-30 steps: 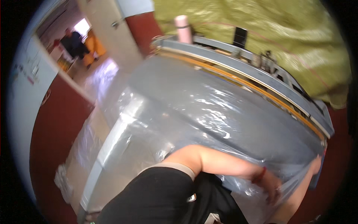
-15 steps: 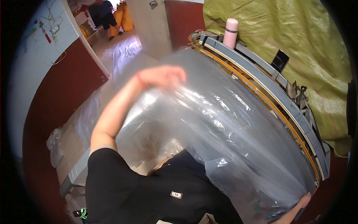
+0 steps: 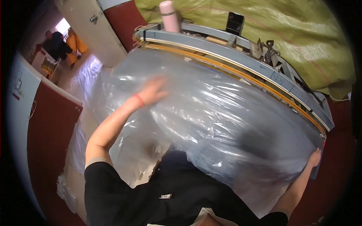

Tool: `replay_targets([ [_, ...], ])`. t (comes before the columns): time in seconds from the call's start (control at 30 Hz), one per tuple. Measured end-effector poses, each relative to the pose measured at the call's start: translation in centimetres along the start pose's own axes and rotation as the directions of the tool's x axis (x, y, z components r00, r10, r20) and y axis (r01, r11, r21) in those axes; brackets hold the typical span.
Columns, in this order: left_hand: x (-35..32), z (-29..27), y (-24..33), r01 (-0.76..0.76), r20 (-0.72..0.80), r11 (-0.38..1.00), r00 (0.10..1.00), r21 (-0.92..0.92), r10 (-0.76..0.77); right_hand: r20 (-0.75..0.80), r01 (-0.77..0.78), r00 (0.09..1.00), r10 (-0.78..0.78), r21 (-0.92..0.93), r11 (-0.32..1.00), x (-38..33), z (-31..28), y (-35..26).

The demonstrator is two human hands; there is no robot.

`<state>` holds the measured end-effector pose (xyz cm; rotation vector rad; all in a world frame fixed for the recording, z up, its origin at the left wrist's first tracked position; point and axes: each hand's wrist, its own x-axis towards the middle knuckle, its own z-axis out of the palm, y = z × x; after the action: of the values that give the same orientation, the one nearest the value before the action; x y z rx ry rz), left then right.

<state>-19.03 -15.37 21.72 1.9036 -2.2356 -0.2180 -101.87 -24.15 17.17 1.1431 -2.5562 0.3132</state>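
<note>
A pink flask (image 3: 170,17) stands upright at upper centre, contents hidden; orange sacks (image 3: 77,42) stand at upper left. Clear plastic film (image 3: 211,113) spans mid-frame. At right, your right hand (image 3: 314,157) grips its edge; your blurred left hand (image 3: 151,91), open, is over its left part.

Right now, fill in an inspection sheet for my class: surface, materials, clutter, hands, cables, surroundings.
Surface: grey top, seen through film.
Materials: film, clear, wrinkled, glossy.
Clutter: pink bottle, black slab and metal tool along the frame.
Hands: left hand blurred, open over the film, contact unclear; right hand at the film's right edge, grip unclear.
Cables: pale cord on the left wall, use unclear.
Surroundings: open door, person beyond; yellow-green sheet behind the frame.
</note>
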Motion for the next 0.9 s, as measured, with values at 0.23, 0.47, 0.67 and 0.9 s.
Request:
replay_targets([
  [0.23, 3.4, 1.4, -1.6, -0.074, -0.123, 0.993, 0.989, 0.087, 0.084, -0.016, 0.007, 1.000, -0.007, 0.012, 1.000, -0.1, -0.2, 1.7],
  [0.47, 6.4, 2.0, 0.5, -0.188, -0.188, 0.975, 0.960, 0.115, 0.207, -0.034, -0.006, 0.999, 0.016, 0.271, 0.963, 2.9, 3.0, 6.8],
  [0.67, 9.8, 2.3, 0.3, 0.019, -0.331, 0.998, 0.944, 0.059, 0.002, 0.166, -0.178, 0.983, 0.080, 0.968, 0.179, 2.4, 0.2, 10.1],
  [0.9, 12.1, 2.4, 0.1, -0.056, -0.474, 0.998, 0.880, -0.026, 0.037, 0.181, -0.197, 0.975, 0.130, 0.972, 0.130, 0.9, -3.9, 10.8],
])
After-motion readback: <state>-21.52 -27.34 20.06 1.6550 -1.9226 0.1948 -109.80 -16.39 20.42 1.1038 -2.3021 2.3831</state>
